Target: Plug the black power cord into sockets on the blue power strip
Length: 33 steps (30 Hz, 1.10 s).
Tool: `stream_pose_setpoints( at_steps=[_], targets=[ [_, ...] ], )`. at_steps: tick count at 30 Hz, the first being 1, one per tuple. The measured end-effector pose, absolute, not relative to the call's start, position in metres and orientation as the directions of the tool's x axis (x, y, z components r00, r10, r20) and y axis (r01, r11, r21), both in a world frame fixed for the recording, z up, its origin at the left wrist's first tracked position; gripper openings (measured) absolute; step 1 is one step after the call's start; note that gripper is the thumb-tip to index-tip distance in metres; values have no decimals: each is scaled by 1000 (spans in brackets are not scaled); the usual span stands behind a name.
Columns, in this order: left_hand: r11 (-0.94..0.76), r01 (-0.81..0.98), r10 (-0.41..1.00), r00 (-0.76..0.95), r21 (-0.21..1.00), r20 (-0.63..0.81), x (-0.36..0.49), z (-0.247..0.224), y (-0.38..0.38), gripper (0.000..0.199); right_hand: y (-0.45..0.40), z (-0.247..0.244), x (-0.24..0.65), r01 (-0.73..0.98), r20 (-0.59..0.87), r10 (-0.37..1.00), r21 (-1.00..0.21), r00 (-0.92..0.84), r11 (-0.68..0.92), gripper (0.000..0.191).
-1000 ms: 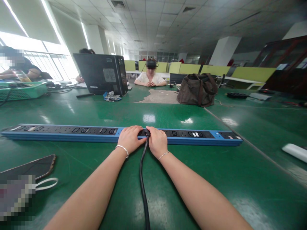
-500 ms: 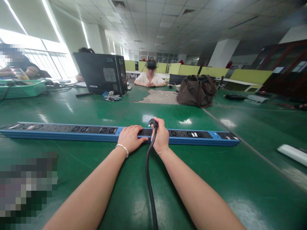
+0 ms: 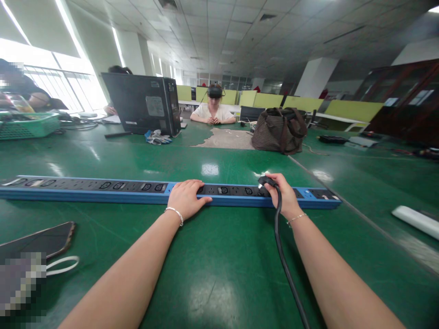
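A long blue power strip (image 3: 120,197) with black sockets lies across the green table. My left hand (image 3: 187,196) grips it near the middle, fingers over the top and thumb along the front side. To the right, my right hand (image 3: 283,194) pinches a black power plug (image 3: 266,182), its metal prongs pointing left and down above the sockets. The plug looks apart from the strip, though my fingers partly cover the sockets below it. From the plug a thick black cable (image 3: 281,251) runs down past my right wrist and out of the bottom edge.
A phone (image 3: 44,240) lies at the lower left, a white bar (image 3: 414,220) at the right. Farther back are a black computer case (image 3: 144,105), gloves (image 3: 157,137), a brown bag (image 3: 279,130) and a green basket (image 3: 30,125). A person (image 3: 212,112) sits opposite.
My right hand has carried the plug and its cable to the right along the strip. My left hand keeps its place on the strip.
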<state>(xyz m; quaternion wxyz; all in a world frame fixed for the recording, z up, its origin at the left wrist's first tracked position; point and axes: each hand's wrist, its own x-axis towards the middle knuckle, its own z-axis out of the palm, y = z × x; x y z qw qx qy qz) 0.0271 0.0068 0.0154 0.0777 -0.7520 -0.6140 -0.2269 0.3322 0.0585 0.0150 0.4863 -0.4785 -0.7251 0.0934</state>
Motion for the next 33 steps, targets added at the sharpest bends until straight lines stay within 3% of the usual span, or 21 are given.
stream_pose_setpoints(
  at_steps=[10, 16, 24, 33],
  targets=[
    [-236, 955, 893, 141, 180, 427, 27, 16, 7, 47, 50, 12, 338, 711, 570, 803, -490, -177, 504, 26],
    [-246, 954, 891, 153, 170, 428, 27, 17, 7, 49, 40, 18, 334, 801, 544, 790, -320, -282, 506, 27],
    [-231, 960, 896, 147, 157, 420, 28, 17, 7, 47, 27, 7, 329, 811, 658, 711, -261, -247, 524, 33],
    [-230, 960, 893, 141, 163, 427, 28, 16, 7, 48, 29, 13, 320, 879, 675, 712, -205, -191, 431, 25]
  ],
)
